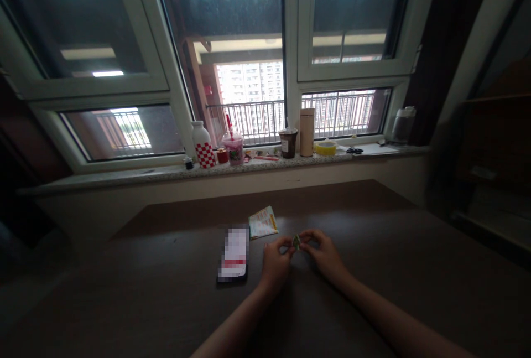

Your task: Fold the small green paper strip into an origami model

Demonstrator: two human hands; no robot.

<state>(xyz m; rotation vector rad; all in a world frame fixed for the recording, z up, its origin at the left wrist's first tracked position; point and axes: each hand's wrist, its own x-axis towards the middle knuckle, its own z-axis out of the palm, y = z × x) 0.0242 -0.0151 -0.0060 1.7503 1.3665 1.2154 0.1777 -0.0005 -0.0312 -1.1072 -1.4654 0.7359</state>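
Between my two hands, just above the dark table point(174, 314), is a small greenish piece point(296, 242) with a pale edge; its kind is too small to make out. My left hand point(275, 263) pinches it from the left with thumb and fingertips. From the right, my right hand point(324, 254) pinches the same piece. Left of my left hand lies a phone point(234, 253) with a lit, partly blurred screen. A printed paper packet point(263, 223) with yellow and green edges lies behind the phone's top corner.
Along the stone windowsill point(166, 174) stand a red-checked white bottle point(204, 148), a pink drink cup point(234, 149), a dark cup point(288, 143), a beige flask point(307, 132), a yellow tape roll point(326, 149), black scissors point(354, 151) and a clear jug point(402, 124). Windows rise behind the sill.
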